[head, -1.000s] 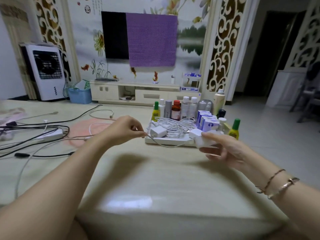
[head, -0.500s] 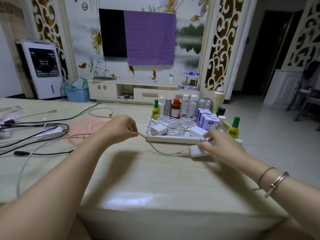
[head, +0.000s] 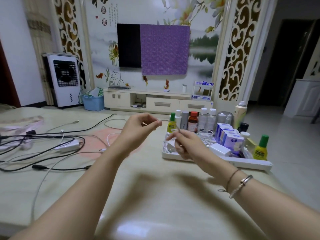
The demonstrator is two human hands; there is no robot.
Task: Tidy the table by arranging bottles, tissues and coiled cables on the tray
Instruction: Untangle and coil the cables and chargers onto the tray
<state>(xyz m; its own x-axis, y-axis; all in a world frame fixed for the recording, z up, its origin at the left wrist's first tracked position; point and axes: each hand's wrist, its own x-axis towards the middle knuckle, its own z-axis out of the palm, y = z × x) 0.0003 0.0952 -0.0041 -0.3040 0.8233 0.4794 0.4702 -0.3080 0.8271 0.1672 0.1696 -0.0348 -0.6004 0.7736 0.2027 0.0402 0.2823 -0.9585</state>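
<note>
Keep the thin white cable point(head: 177, 127) taut between the pinching left hand point(head: 141, 128) and the right hand point(head: 186, 144), also pinching it above the tray point(head: 249, 164), winding small even loops before laying the coil beside the bottles point(head: 192, 121).

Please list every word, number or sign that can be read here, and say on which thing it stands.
"富" and "贵": two round red seals on the wall mural, one above the other.
Column of small characters beside them: too small to read.
Labels on the bottles, the tissue packs and the green-capped bottle: blurred, not readable.
</note>
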